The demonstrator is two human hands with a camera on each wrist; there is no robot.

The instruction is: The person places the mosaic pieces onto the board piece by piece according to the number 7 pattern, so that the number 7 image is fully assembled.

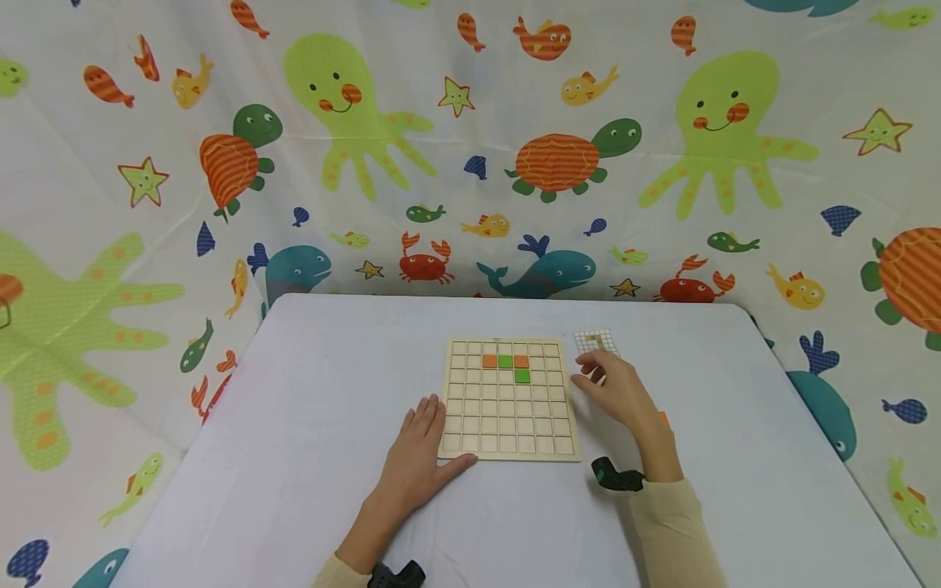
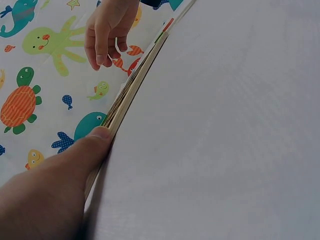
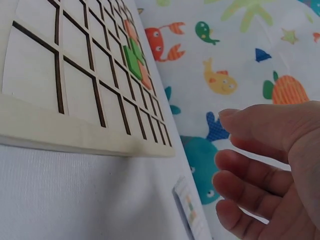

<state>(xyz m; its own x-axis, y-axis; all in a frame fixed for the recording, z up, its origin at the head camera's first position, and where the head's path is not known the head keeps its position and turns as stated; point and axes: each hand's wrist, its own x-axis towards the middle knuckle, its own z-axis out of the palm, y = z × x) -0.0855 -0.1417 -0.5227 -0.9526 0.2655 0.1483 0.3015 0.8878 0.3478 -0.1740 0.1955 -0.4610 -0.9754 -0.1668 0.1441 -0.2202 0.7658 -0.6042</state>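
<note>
A square wooden grid board [image 1: 507, 457] lies on the white table. In its upper rows sit orange tiles [image 1: 489, 361] and green tiles [image 1: 505, 361], two of each colour. My left hand [image 1: 413, 467] rests at the board's near-left corner, fingers straight along the left side and thumb [image 2: 95, 145] on the near edge. Right of the board, my right hand [image 1: 617, 394] hovers with loosely bent fingers. Nothing shows between those fingers [image 3: 245, 165] in the right wrist view. Just beyond it lies a small gridded card [image 1: 594, 339] with a coloured pattern, partly covered by the hand in the head view.
An orange piece [image 1: 664, 419] peeks out beside my right wrist, mostly hidden behind it. White cloth covers the table [image 1: 331, 384]. Behind and around it hangs a curtain [image 1: 470, 220] printed with sea animals. Each wrist wears a black device [image 1: 616, 475].
</note>
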